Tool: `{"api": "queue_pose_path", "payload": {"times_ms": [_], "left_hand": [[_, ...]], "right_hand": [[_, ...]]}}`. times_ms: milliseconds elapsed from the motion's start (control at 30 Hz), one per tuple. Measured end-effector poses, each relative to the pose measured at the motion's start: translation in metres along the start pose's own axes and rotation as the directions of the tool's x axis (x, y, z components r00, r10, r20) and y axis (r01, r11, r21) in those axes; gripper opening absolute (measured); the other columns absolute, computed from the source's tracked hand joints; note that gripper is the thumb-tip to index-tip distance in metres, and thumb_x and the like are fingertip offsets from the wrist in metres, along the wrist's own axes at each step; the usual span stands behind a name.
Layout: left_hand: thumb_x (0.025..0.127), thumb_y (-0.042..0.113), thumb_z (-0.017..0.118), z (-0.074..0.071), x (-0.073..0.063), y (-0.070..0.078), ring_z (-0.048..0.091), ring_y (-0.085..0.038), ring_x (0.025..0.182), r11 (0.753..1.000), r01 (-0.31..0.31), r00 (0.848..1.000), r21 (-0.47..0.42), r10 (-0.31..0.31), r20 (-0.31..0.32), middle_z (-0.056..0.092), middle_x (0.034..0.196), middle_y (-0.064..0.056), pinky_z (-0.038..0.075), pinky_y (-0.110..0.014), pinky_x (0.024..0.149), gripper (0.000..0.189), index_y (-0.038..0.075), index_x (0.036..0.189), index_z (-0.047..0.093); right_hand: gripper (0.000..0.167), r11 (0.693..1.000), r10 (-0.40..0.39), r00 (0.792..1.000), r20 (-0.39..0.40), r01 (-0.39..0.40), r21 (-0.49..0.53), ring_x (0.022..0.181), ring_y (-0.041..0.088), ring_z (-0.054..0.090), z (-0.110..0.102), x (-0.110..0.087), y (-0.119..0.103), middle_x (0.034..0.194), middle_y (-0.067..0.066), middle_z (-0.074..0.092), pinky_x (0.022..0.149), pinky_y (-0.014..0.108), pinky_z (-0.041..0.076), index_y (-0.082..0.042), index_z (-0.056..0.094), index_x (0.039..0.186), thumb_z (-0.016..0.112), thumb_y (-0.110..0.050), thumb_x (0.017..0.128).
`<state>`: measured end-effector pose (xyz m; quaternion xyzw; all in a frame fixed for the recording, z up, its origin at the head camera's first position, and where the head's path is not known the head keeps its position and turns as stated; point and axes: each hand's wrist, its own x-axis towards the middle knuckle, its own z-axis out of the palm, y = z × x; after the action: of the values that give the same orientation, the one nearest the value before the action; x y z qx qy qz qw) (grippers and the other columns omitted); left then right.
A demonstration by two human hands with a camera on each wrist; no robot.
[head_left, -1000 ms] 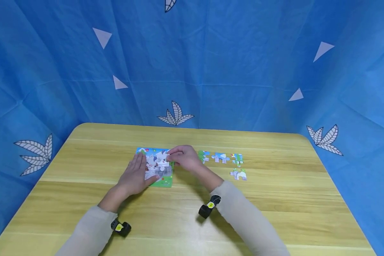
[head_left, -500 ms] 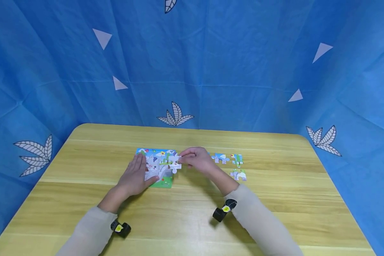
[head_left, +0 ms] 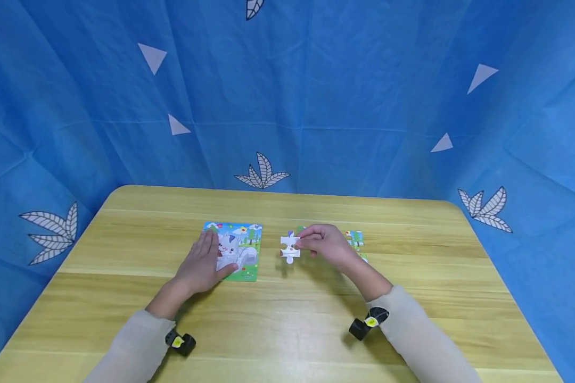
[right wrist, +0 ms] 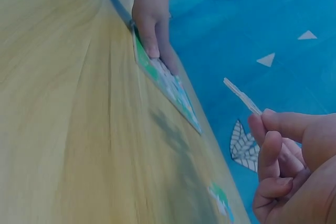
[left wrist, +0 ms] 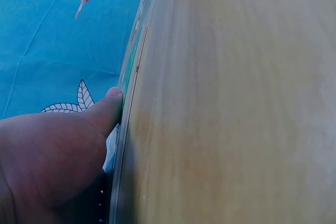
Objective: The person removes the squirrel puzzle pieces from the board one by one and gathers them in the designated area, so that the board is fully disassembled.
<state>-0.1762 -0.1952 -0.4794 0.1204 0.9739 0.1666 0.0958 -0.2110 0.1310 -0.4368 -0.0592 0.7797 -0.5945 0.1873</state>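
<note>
In the head view a puzzle board (head_left: pixel 247 267) lies left of the table's middle, printed with a white cartoon animal, flowers and grass. My left hand (head_left: pixel 198 266) rests over its left side with straight fingers, hiding that part; its thumb (left wrist: pixel 107 109) lies along the near edge in the left wrist view. My right hand (head_left: pixel 327 243) pinches a white jigsaw piece (head_left: pixel 289 248) with part of an animal's face, to the right of the board. Seen edge-on in the right wrist view, the piece (right wrist: pixel 241 95) sticks out from thumb and forefinger, raised above the table.
Loose jigsaw pieces lie beyond my right hand, partly hidden by it; one piece (head_left: pixel 356 238) with green trees shows at its right. The wooden table (head_left: pixel 278 319) ends at the back against a blue curtain (head_left: pixel 364 106). A small camera (head_left: pixel 361 329) is strapped on the right wrist.
My right hand has moved right, off the board, taking the jigsaw piece with it and uncovering the board's right side. The left hand has stayed in place.
</note>
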Motion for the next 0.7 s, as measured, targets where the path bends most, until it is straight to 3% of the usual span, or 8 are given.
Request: {"api": "queue_pose_path", "payload": {"times_ms": [267, 533, 700], "left_hand": [[0.101, 0.054, 0.054, -0.003, -0.003, 0.003, 0.000, -0.047, 0.153, 1.000, -0.009, 1.000, -0.018, 0.009, -0.008, 0.003, 0.164, -0.035, 0.010, -0.060, 0.123, 0.100, -0.019, 0.154, 0.011], [0.102, 0.047, 0.057, -0.008, -0.004, 0.008, 0.002, -0.048, 0.153, 1.000, 0.002, 1.000, -0.003, -0.002, 0.000, 0.004, 0.164, -0.034, 0.011, -0.059, 0.123, 0.095, -0.019, 0.154, 0.012], [0.103, 0.047, 0.057, -0.009, -0.005, 0.008, 0.002, -0.048, 0.153, 1.000, 0.003, 1.000, -0.006, -0.003, 0.002, 0.003, 0.164, -0.034, 0.011, -0.059, 0.123, 0.094, -0.019, 0.153, 0.012]], "right_hand": [[0.025, 1.000, 0.005, 1.000, -0.006, -0.005, 0.006, 0.072, 0.020, 0.056, -0.028, -0.016, 0.014, 0.095, 0.005, 0.077, 0.072, 0.034, 0.047, 0.003, 0.069, 0.113, 0.072, -0.013, 0.095], [0.026, 0.998, 0.052, 0.998, -0.041, -0.053, -0.017, 0.066, 0.015, 0.052, -0.052, -0.030, 0.028, 0.096, 0.003, 0.077, 0.051, 0.025, 0.032, 0.004, 0.067, 0.117, 0.070, -0.013, 0.097], [0.024, 0.997, 0.066, 0.996, -0.065, -0.068, -0.034, 0.066, 0.016, 0.053, -0.060, -0.031, 0.036, 0.092, 0.003, 0.077, 0.052, 0.025, 0.039, 0.004, 0.067, 0.115, 0.071, -0.011, 0.096]]}}
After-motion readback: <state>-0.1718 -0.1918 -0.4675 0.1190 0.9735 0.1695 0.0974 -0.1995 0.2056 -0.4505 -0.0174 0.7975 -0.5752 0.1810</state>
